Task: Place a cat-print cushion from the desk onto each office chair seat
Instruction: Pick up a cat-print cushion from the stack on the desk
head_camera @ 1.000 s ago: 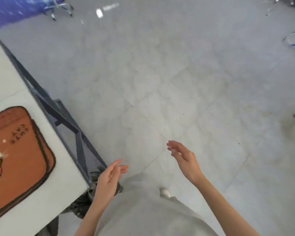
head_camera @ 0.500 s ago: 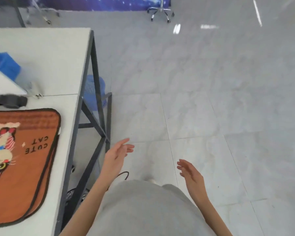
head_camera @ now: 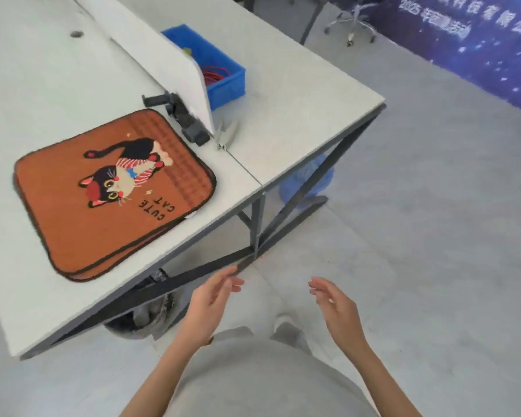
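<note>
Head view, looking down past a grey garment. The cat-print cushion (head_camera: 112, 191), orange with a dark border and the words "CUTE CAT", lies flat on the white desk (head_camera: 298, 94) near its front edge; a second edge showing under its near side suggests it may top a stack, though the view does not settle this. The left hand (head_camera: 210, 302) and right hand (head_camera: 337, 308) hover apart over the floor (head_camera: 433, 236) in front of the desk, fingers relaxed and loosely spread, holding nothing, neither touching the cushion. Behind the cushion stand a white divider panel (head_camera: 163, 58), a black clamp (head_camera: 184, 115) at its base, and a blue bin (head_camera: 220, 73) beyond the panel.
</note>
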`<state>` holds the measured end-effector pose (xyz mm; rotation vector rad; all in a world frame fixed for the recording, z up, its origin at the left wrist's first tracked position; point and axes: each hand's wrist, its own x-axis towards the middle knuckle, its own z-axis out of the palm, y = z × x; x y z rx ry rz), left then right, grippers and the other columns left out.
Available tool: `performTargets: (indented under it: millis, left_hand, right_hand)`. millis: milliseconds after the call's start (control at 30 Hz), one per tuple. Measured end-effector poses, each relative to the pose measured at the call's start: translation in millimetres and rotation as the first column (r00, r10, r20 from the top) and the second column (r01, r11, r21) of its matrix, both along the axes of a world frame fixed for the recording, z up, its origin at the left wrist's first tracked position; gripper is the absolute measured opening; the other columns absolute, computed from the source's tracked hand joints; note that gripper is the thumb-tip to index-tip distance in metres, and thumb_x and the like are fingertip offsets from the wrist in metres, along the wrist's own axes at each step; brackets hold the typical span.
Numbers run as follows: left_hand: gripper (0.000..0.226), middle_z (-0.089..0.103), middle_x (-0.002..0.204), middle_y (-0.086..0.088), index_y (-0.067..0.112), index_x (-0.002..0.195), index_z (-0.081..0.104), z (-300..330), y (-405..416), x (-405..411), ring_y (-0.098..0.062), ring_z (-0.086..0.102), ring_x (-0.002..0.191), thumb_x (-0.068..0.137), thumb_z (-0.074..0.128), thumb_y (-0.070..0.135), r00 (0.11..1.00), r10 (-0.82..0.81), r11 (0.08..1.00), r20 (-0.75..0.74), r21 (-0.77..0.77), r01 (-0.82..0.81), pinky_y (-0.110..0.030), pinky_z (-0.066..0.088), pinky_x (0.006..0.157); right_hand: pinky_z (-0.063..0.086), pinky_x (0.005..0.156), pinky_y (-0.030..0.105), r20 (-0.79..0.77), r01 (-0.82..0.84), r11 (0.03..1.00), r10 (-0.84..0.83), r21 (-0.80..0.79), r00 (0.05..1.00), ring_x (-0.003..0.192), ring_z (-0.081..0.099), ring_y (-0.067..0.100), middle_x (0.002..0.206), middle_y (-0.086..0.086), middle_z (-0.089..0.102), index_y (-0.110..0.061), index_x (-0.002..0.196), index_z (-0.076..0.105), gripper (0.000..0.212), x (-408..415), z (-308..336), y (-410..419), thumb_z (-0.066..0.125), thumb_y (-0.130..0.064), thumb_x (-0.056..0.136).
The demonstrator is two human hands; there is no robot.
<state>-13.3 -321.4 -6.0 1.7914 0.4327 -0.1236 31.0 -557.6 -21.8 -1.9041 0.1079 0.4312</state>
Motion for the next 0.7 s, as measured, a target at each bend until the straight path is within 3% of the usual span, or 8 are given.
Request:
performTargets:
  millis: [167, 300, 400, 567, 700]
  left_hand:
    - [0.031, 0.073, 0.090, 0.008, 0.040, 0.104, 0.055, -3, 9, -34, -0.003, 0.066, 0.088, 0.095, 0.041, 0.013, 0.897, 0.436, 0.900, -0.070, 0.051, -0.434, -0.031, 0.051, 0.085]
    - [0.032, 0.073, 0.090, 0.013, 0.040, 0.103, 0.055, -1, 26, -37, -0.003, 0.066, 0.086, 0.096, 0.040, 0.012, 0.773, 0.630, 0.777, -0.074, 0.076, -0.625, -0.028, 0.050, 0.081]
    - [0.028, 0.073, 0.092, 0.011, 0.032, 0.110, 0.056, 0, 52, -26, -0.001, 0.065, 0.091, 0.095, 0.040, 0.014, 0.721, 0.690, 0.723, -0.066, 0.085, -0.685, -0.027, 0.050, 0.085]
    - [0.028, 0.069, 0.098, 0.004, 0.018, 0.119, 0.054, 3, 148, 14, -0.010, 0.065, 0.095, 0.095, 0.040, 0.014, 0.686, 0.728, 0.677, -0.008, 0.167, -0.716, -0.031, 0.050, 0.089]
    - [0.032, 0.067, 0.108, -0.003, 0.012, 0.125, 0.051, 6, 234, 44, -0.014, 0.059, 0.102, 0.095, 0.042, 0.015, 0.715, 0.699, 0.687, -0.016, 0.295, -0.664, -0.018, 0.043, 0.082]
  right_hand:
    - [0.045, 0.087, 0.009, 0.093, -0.414, 0.907, 0.407, 0.075, 0.909, 0.099, 0.059, -0.007, 0.105, -0.016, 0.062, -0.027, 0.110, 0.056, 0.029, 100, 25, 65, 0.044, -0.006, 0.093]
    - [0.047, 0.090, 0.017, 0.144, -0.594, 0.801, 0.582, 0.067, 0.801, 0.096, 0.059, -0.009, 0.105, -0.014, 0.062, -0.028, 0.110, 0.054, 0.029, 146, 26, 135, 0.044, -0.006, 0.094]
    - [0.044, 0.097, 0.025, 0.164, -0.651, 0.759, 0.643, -0.009, 0.748, 0.106, 0.058, 0.002, 0.114, -0.005, 0.061, -0.016, 0.118, 0.056, 0.027, 165, 22, 177, 0.043, -0.010, 0.095]
    - [0.036, 0.106, 0.030, 0.166, -0.734, 0.562, 0.823, -0.381, 0.543, 0.127, 0.043, 0.017, 0.136, 0.004, 0.049, -0.010, 0.132, 0.046, 0.037, 216, 3, 263, 0.041, -0.016, 0.096]
    - [0.035, 0.106, 0.037, 0.103, -0.684, 0.479, 0.852, -0.550, 0.513, 0.128, 0.041, 0.026, 0.138, 0.010, 0.046, -0.007, 0.135, 0.039, 0.043, 257, -7, 327, 0.044, -0.019, 0.094]
